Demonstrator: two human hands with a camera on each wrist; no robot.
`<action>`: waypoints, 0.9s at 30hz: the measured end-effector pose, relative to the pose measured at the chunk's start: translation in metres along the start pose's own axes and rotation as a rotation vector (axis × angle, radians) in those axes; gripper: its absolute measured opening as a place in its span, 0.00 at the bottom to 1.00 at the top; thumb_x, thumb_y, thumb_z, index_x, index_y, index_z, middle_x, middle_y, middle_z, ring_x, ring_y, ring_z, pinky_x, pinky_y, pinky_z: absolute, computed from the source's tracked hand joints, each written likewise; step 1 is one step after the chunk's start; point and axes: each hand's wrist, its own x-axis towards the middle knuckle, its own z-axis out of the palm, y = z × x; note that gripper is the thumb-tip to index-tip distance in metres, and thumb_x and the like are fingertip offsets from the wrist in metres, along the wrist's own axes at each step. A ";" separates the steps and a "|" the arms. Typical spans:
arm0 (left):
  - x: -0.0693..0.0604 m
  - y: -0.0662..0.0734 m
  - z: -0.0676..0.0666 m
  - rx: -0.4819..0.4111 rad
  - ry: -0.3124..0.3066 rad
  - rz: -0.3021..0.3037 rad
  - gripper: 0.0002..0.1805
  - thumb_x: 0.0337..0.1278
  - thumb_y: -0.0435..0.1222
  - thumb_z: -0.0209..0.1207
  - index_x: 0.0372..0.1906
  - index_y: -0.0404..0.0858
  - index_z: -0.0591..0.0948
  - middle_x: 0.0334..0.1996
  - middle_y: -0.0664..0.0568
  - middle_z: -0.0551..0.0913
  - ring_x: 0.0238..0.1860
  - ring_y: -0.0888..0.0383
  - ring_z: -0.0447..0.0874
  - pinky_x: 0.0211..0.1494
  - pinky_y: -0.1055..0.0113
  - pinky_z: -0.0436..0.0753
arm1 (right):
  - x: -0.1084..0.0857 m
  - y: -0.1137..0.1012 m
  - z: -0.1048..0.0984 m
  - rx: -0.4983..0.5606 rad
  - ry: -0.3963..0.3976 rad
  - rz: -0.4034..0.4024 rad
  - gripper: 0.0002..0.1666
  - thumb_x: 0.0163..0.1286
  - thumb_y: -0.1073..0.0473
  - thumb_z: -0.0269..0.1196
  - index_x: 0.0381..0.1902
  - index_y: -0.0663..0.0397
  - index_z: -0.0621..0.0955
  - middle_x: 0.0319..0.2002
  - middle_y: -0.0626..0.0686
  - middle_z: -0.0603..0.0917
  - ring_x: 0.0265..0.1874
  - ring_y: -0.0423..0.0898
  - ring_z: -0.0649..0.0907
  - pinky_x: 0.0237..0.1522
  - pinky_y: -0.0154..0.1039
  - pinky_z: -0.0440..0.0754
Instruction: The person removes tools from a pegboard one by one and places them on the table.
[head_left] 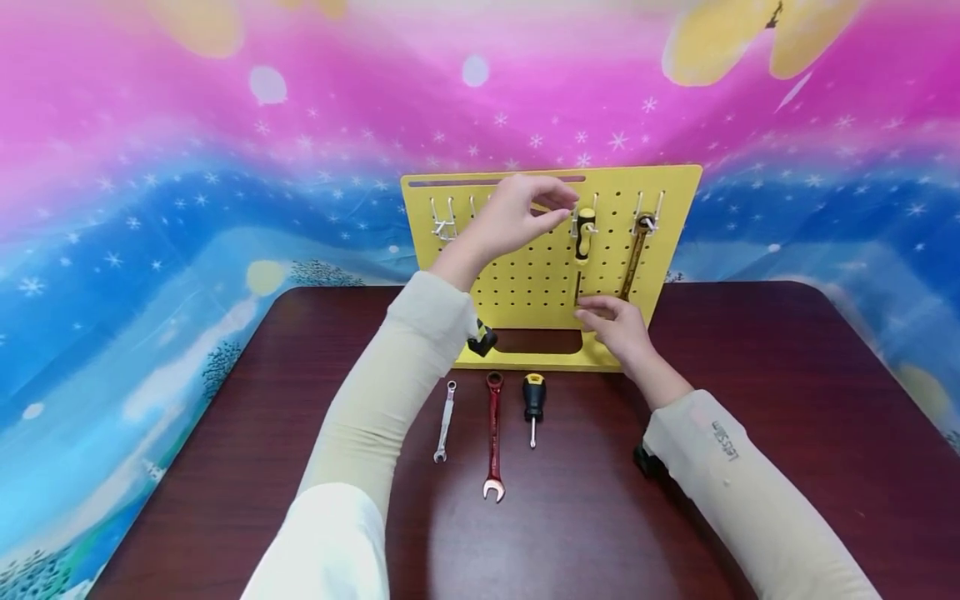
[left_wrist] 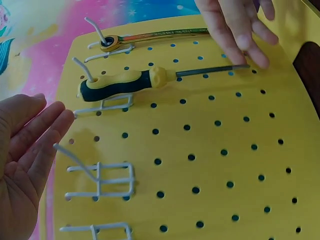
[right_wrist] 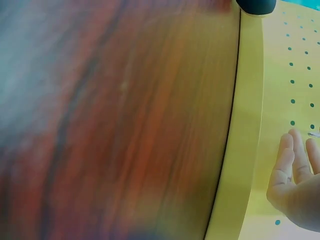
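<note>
A yellow-and-black screwdriver [head_left: 583,242] hangs handle-up from a white hook on the yellow pegboard [head_left: 525,287]. In the left wrist view, the hook prong emerges at the end of its handle [left_wrist: 117,86]. My left hand [head_left: 517,215] is beside that handle, fingers loosely bent and apart from it, with nothing held. Low on the board, my right hand [head_left: 618,329] has its fingertips at the screwdriver's shaft tip; whether they touch it I cannot tell. Its fingers look extended in the right wrist view. A gold-coloured wrench [head_left: 636,258] hangs on the hook to the right.
On the dark wooden table [head_left: 585,517] lie a small silver wrench [head_left: 446,422], a red wrench [head_left: 494,437] and a short black-and-yellow screwdriver [head_left: 533,404]. More white hooks [head_left: 444,225] sit at the board's upper left. A patterned cloth [head_left: 187,208] hangs behind.
</note>
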 end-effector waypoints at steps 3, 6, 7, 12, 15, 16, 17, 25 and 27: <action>0.005 -0.003 0.004 0.004 0.008 -0.014 0.16 0.69 0.36 0.59 0.58 0.38 0.81 0.52 0.51 0.86 0.53 0.61 0.83 0.59 0.77 0.78 | 0.002 0.000 0.001 -0.007 -0.008 -0.007 0.27 0.74 0.54 0.59 0.66 0.59 0.75 0.61 0.65 0.80 0.45 0.46 0.84 0.56 0.49 0.81; 0.010 -0.006 0.008 -0.005 0.010 -0.043 0.16 0.69 0.36 0.59 0.58 0.39 0.81 0.53 0.51 0.85 0.53 0.62 0.83 0.59 0.76 0.78 | 0.005 0.002 0.002 -0.012 -0.003 -0.012 0.27 0.74 0.54 0.60 0.66 0.60 0.75 0.57 0.61 0.84 0.43 0.43 0.84 0.52 0.45 0.83; 0.010 -0.007 0.009 -0.006 0.012 -0.046 0.16 0.69 0.36 0.59 0.58 0.39 0.81 0.53 0.51 0.85 0.53 0.61 0.83 0.59 0.77 0.78 | 0.007 0.004 0.003 -0.015 -0.001 -0.014 0.27 0.73 0.54 0.61 0.65 0.61 0.75 0.53 0.57 0.86 0.42 0.43 0.85 0.49 0.43 0.83; 0.014 -0.008 0.013 -0.005 0.012 -0.071 0.16 0.68 0.36 0.60 0.58 0.40 0.81 0.52 0.52 0.86 0.52 0.63 0.84 0.59 0.77 0.78 | 0.011 0.007 0.005 0.014 -0.002 -0.015 0.26 0.72 0.55 0.62 0.63 0.63 0.77 0.34 0.33 0.84 0.36 0.38 0.85 0.40 0.37 0.83; 0.015 -0.007 0.016 0.014 0.007 -0.062 0.16 0.68 0.37 0.59 0.59 0.41 0.81 0.53 0.53 0.86 0.51 0.64 0.83 0.59 0.77 0.77 | 0.013 0.007 0.007 0.016 -0.004 -0.021 0.25 0.72 0.55 0.62 0.61 0.64 0.78 0.31 0.30 0.83 0.33 0.35 0.84 0.38 0.35 0.82; 0.015 -0.007 0.017 0.014 0.007 -0.058 0.17 0.68 0.37 0.59 0.59 0.41 0.81 0.53 0.53 0.85 0.52 0.64 0.83 0.59 0.77 0.77 | 0.013 0.007 0.007 0.012 -0.004 -0.022 0.24 0.72 0.55 0.62 0.60 0.63 0.79 0.31 0.31 0.83 0.33 0.35 0.84 0.38 0.35 0.82; 0.015 -0.006 0.017 0.010 0.004 -0.059 0.17 0.68 0.37 0.59 0.59 0.41 0.81 0.54 0.53 0.85 0.52 0.64 0.83 0.60 0.78 0.77 | 0.013 0.007 0.008 0.007 -0.003 -0.023 0.23 0.72 0.55 0.62 0.60 0.63 0.79 0.32 0.32 0.84 0.33 0.35 0.84 0.38 0.36 0.82; 0.017 -0.006 0.021 -0.023 0.013 -0.067 0.17 0.68 0.36 0.59 0.59 0.42 0.81 0.55 0.54 0.84 0.52 0.65 0.83 0.57 0.78 0.78 | 0.014 0.003 0.012 -0.020 -0.015 -0.024 0.23 0.73 0.55 0.62 0.62 0.58 0.78 0.50 0.53 0.88 0.40 0.42 0.85 0.46 0.41 0.82; 0.018 -0.006 0.022 -0.026 0.009 -0.069 0.17 0.68 0.36 0.59 0.59 0.43 0.81 0.55 0.54 0.84 0.51 0.65 0.83 0.56 0.77 0.79 | 0.015 0.003 0.014 -0.012 -0.010 -0.022 0.22 0.72 0.55 0.62 0.60 0.60 0.79 0.45 0.49 0.89 0.38 0.41 0.85 0.43 0.38 0.81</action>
